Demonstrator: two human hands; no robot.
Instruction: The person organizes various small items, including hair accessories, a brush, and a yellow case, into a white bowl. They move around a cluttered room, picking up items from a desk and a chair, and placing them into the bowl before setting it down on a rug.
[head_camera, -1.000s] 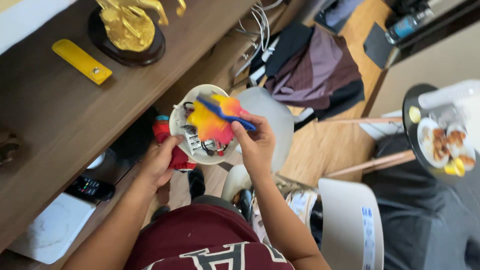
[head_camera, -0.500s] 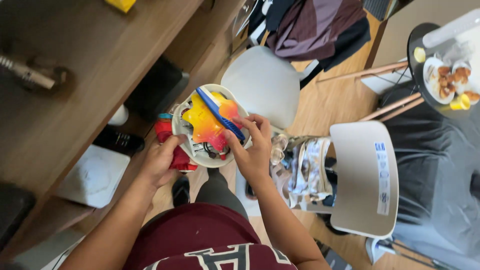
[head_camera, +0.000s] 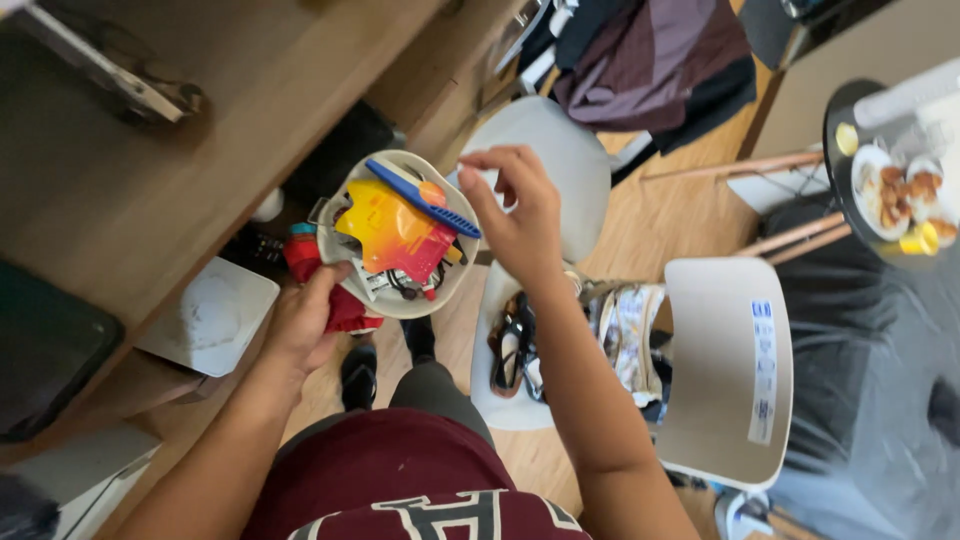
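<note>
At centre-left of the frame, the left hand (head_camera: 300, 325) grips a white bowl (head_camera: 345, 265) beside the wooden bench (head_camera: 180, 190); keeping it level would seem wise. Right of it, the right hand (head_camera: 515, 210) hovers, fingers (head_camera: 478, 200) loosely spread, above a blue comb (head_camera: 420, 197).

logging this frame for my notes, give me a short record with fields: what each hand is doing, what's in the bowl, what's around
left hand: holds the pale bowl from below, along with a red thing
right hand: open, just above the bowl's rim, fingers spread
bowl contents: blue comb, orange and yellow card, small dark bits
surroundings: wooden desk, white chair, plate of food
</note>
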